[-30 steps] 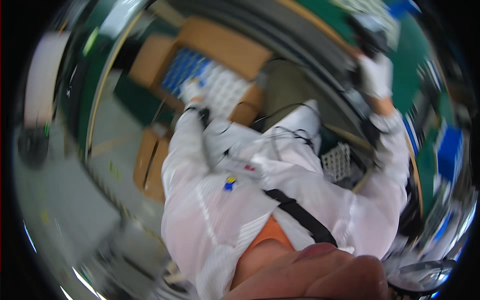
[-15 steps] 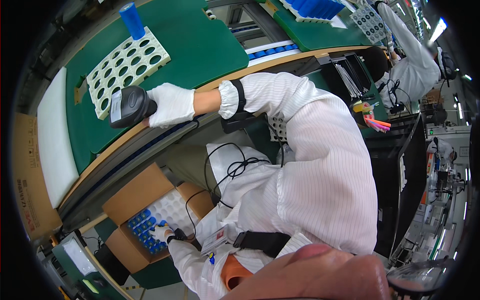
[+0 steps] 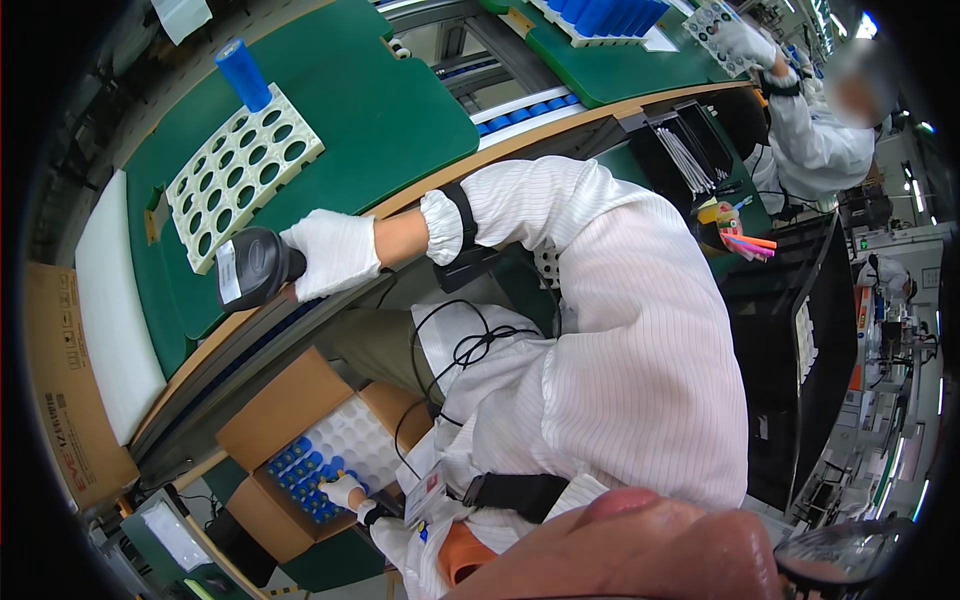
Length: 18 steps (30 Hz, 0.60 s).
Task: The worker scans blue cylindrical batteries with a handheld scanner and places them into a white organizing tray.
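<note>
A white-gloved right hand, my right hand [image 3: 335,253], is wrapped around the grip of a black handheld barcode scanner [image 3: 262,268]. The scanner is over the near edge of the green tabletop [image 3: 390,115], beside a cream tray [image 3: 245,175] with rows of round holes. One blue cylindrical cell [image 3: 243,75] stands upright at the tray's far end. My left hand [image 3: 343,490], also gloved, is down in an open cardboard box [image 3: 275,405], at several blue cells [image 3: 298,468] set in a white holder [image 3: 362,430]. Its fingers are too small to make out.
A black cable [image 3: 470,345] hangs in loops across my front. White foam [image 3: 115,300] and another carton [image 3: 70,380] stand at the left. A tray of blue cells [image 3: 605,18] is at the back. A co-worker [image 3: 815,120] at the upper right holds a holed tray [image 3: 715,38].
My view has shifted slightly, so the bench and box sit lower in it. The scanner has come a little nearer to me. The co-worker's arm and head have moved.
</note>
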Each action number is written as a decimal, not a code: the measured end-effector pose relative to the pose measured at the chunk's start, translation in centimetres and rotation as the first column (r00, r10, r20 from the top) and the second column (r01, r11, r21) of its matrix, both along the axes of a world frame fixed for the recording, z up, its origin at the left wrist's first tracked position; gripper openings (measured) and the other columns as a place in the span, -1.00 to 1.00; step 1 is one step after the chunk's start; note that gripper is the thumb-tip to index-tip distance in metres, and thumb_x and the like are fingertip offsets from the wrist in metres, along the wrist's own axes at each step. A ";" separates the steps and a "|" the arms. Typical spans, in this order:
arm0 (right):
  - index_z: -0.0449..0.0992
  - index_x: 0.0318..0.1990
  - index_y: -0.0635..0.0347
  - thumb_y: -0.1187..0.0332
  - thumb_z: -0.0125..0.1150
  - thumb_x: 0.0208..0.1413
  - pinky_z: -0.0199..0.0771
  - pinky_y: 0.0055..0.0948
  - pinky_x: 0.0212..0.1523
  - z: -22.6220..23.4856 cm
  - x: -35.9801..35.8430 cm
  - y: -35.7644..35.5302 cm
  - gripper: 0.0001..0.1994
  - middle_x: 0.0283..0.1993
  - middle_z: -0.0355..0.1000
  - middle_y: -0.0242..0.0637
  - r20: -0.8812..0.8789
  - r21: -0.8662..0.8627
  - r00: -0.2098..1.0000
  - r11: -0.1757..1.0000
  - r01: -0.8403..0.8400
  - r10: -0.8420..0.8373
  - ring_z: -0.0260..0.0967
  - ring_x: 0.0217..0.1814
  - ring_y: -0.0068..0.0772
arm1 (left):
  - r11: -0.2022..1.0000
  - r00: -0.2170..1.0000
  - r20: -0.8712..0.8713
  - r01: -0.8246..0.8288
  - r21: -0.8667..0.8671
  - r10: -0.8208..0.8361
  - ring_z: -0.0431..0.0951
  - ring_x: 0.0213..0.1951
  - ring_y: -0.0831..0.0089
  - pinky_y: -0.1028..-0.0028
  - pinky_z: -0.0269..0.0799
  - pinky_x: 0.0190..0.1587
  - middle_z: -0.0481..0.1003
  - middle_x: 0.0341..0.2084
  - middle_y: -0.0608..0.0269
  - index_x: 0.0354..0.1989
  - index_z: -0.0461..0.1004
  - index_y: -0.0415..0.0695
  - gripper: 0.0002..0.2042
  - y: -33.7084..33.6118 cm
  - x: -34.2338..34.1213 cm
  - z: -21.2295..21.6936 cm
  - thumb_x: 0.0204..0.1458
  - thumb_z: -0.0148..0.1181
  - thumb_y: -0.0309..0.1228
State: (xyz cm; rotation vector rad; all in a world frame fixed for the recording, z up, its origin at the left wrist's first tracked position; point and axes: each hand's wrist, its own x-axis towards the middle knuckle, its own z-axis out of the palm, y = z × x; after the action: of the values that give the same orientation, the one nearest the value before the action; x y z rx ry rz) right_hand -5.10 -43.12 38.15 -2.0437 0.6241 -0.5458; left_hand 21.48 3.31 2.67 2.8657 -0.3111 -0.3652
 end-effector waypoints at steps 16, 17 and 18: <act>0.58 -0.29 0.30 0.16 0.33 -0.16 0.52 -0.26 -0.18 -0.1 0.1 0.6 -0.63 -0.34 0.54 0.09 -0.021 -0.043 0.998 0.997 -0.060 0.059 0.54 -0.23 0.02 | 0.824 0.741 -0.628 -0.496 -0.274 0.237 0.37 -0.54 0.38 0.31 0.25 -0.49 0.39 -0.60 0.33 -0.57 0.31 0.05 -0.58 -3.9 -3.0 -7.3 -0.01 0.32 0.06; 0.58 -0.29 0.30 0.17 0.33 -0.19 0.53 -0.25 -0.17 -0.3 0.2 0.5 -0.63 -0.33 0.54 0.10 -0.051 -0.031 0.997 0.998 -0.057 0.055 0.54 -0.22 0.02 | 0.799 0.680 -0.702 -0.533 -0.278 0.209 0.35 -0.55 0.40 0.32 0.23 -0.51 0.37 -0.62 0.35 -0.58 0.29 0.07 -0.58 -3.8 -2.6 -7.6 0.00 0.31 0.07; 0.58 -0.29 0.30 0.17 0.33 -0.19 0.53 -0.25 -0.17 -0.4 0.1 0.5 -0.63 -0.33 0.54 0.10 -0.027 -0.026 0.997 0.997 -0.067 0.066 0.54 -0.22 0.02 | 0.773 0.606 -0.774 -0.576 -0.266 0.185 0.33 -0.57 0.42 0.33 0.21 -0.52 0.36 -0.63 0.38 -0.59 0.27 0.09 -0.58 -3.6 -2.1 -7.9 0.00 0.30 0.07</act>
State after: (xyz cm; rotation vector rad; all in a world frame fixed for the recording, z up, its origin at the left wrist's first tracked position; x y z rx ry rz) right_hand -4.98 -42.66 37.75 -2.0920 0.5651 -0.4916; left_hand 19.38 -0.30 -5.21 1.9744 0.3487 -1.0815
